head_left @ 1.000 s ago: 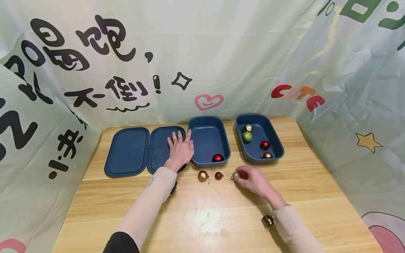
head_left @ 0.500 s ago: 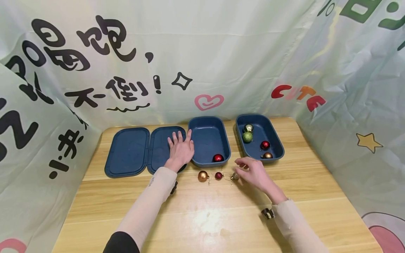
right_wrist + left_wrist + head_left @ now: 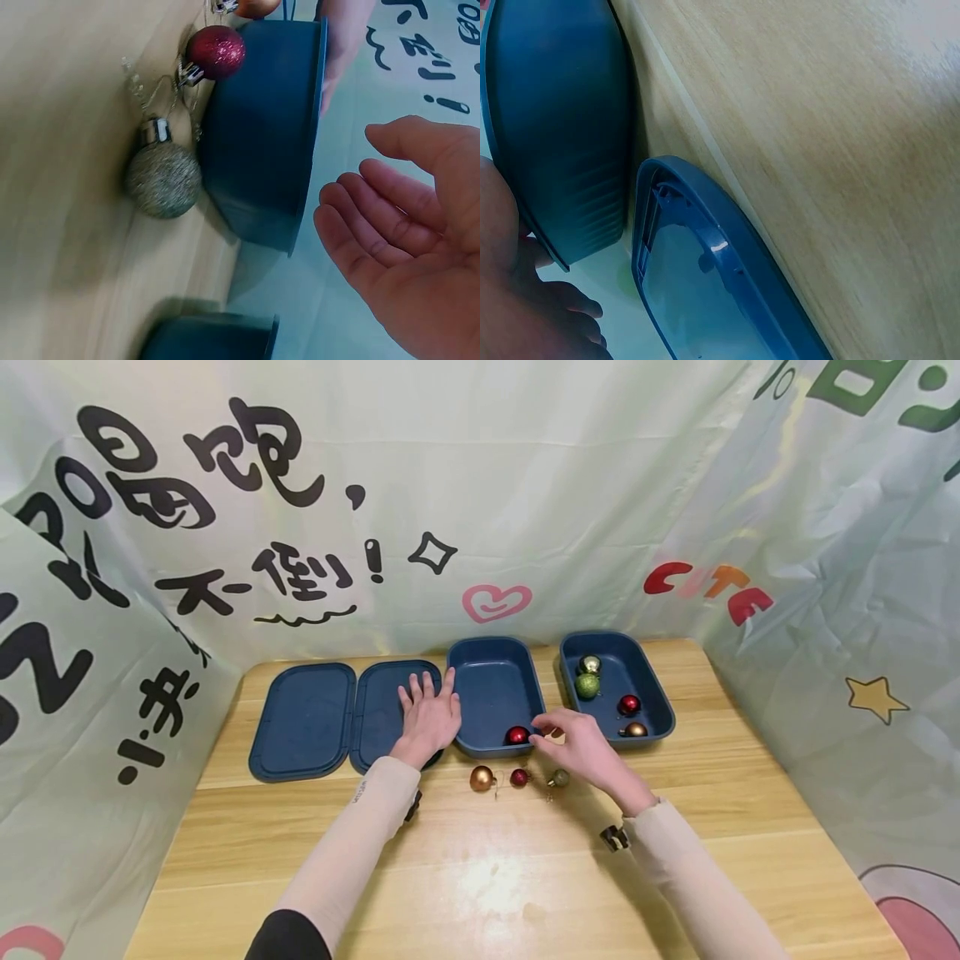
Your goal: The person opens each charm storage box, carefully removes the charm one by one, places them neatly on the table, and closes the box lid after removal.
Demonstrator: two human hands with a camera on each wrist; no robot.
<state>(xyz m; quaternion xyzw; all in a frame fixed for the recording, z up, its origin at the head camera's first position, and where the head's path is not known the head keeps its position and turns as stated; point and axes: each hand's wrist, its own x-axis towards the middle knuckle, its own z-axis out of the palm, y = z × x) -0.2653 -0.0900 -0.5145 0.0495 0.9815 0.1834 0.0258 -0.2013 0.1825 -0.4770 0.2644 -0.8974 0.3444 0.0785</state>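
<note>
My left hand (image 3: 431, 718) is spread over the right-hand blue lid (image 3: 375, 718), its thumb side at the left rim of the middle blue box (image 3: 495, 681). A shiny red bauble (image 3: 517, 735) lies in that box's front right corner. Bent loosely, the fingers of my right hand (image 3: 576, 743) hold nothing beside the same corner; the right wrist view shows the gap between thumb and fingers. On the table before the box lie a copper bauble (image 3: 482, 778), a small dark red glitter bauble (image 3: 216, 52) and a silvery-gold glitter bauble (image 3: 163, 180), with thin loops.
A second blue box (image 3: 652, 693) stands to the right. It holds a shiny gold bauble (image 3: 590, 665), a green bauble (image 3: 587, 685), a red bauble (image 3: 629, 704) and a copper bauble (image 3: 634, 729). Another blue lid (image 3: 303, 718) lies far left. A printed curtain (image 3: 600, 510) hangs behind the table.
My right hand has let go of the silvery-gold glitter bauble, risen, and moved forward and left toward the middle box's corner. The left hand has stayed in place.
</note>
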